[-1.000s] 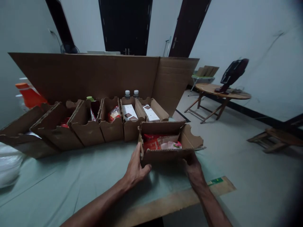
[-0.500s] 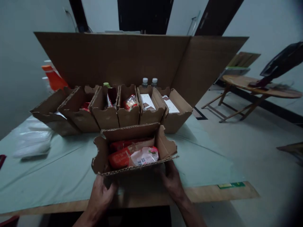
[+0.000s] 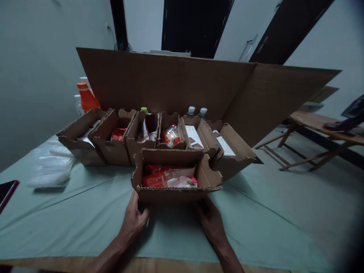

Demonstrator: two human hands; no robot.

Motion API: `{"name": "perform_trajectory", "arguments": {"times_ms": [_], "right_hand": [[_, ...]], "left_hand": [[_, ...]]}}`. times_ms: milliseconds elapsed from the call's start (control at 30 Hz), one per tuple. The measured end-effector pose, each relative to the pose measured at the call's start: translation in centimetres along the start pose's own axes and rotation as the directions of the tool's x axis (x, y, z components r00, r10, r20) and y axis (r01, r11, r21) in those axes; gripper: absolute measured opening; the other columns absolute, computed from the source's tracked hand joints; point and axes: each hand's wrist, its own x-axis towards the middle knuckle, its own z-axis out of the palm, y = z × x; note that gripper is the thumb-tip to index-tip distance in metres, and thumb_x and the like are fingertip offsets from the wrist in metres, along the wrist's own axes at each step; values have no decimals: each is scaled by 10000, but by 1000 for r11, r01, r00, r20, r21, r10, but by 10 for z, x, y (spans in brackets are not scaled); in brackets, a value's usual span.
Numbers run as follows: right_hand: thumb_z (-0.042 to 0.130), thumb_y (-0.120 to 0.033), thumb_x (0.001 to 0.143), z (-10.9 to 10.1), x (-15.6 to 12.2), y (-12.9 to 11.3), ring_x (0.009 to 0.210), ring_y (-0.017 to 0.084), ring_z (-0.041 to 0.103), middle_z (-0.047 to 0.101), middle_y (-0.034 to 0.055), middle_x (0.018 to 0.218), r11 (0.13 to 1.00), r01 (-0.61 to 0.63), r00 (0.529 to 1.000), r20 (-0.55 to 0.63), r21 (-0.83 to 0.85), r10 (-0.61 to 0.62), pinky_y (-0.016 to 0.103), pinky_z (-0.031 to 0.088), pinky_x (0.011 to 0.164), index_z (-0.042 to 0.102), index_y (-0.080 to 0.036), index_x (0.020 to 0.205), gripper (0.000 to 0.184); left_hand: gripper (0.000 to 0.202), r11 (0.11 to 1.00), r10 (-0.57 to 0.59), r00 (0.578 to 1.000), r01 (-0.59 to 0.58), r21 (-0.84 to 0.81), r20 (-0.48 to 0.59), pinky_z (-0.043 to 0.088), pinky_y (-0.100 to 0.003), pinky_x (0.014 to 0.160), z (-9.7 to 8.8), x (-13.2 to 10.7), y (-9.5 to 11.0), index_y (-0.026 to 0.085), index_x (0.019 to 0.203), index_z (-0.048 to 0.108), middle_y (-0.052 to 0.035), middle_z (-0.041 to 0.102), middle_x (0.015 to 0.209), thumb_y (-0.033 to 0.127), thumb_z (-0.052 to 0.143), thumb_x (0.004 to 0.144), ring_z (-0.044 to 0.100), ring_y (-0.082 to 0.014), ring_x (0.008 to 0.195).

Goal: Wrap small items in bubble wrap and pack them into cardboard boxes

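A small open cardboard box (image 3: 173, 195) with red and pink snack packets (image 3: 167, 179) inside rests on the green table cloth (image 3: 71, 223). My left hand (image 3: 133, 220) grips its lower left corner with the fingers curled under. On the lower right side my right hand (image 3: 210, 220) holds the box; its fingers are hidden beneath the cardboard. Just behind it stands a row of several similar cardboard boxes (image 3: 113, 148) filled with packets and cartons.
A tall sheet of cardboard (image 3: 170, 83) stands behind the row. An orange bottle (image 3: 87, 96) and two clear bottles (image 3: 196, 112) are at the back. A plastic bag (image 3: 51, 172) lies at left, a dark phone (image 3: 7, 189) at the left edge. A wooden table (image 3: 321, 125) stands at right.
Both hands have carried the box from the table's right front edge leftward and set it in front of the row. The view has swung left with it.
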Motion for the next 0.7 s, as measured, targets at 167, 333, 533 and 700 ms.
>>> {"name": "perform_trajectory", "arguments": {"times_ms": [167, 333, 533, 700], "right_hand": [[594, -479, 832, 5, 1, 1, 903, 276, 723, 770, 101, 1033, 987, 12, 998, -58, -160, -21, 353, 580, 766, 678, -185, 1063, 384], [601, -501, 813, 3, 1, 8, 891, 272, 731, 775, 103, 996, 979, 4, 992, -124, -205, -30, 343, 579, 757, 691, -181, 1036, 401], [596, -492, 794, 0, -1, 8, 836, 264, 736, 781, 86, 927, 976, -3, 981, -192, -219, -40, 344, 589, 740, 701, -199, 954, 350], [581, -509, 770, -3, 4, 17, 840, 285, 732, 781, 95, 921, 981, 3, 955, -290, -196, -60, 361, 593, 724, 695, -207, 947, 367]], "left_hand": [[305, 992, 85, 995, -88, 90, 46, 537, -371, 823, -2, 7, -9, 187, 1076, 656, -86, 679, 992, 227, 587, 781, 634, -252, 937], [436, 925, 243, 970, -224, 306, -25, 532, -447, 931, -3, 7, -23, 210, 1223, 622, -119, 649, 1192, 186, 597, 788, 612, -294, 1106], [516, 936, 289, 957, -285, 208, 11, 554, -407, 959, -2, 2, -28, 181, 1337, 560, -143, 659, 1246, 148, 550, 822, 641, -271, 1157], [883, 994, 108, 991, -107, -20, 73, 528, -457, 1024, 0, -2, -20, 164, 1595, 176, -171, 649, 1339, 165, 586, 814, 652, -284, 1198]]}}
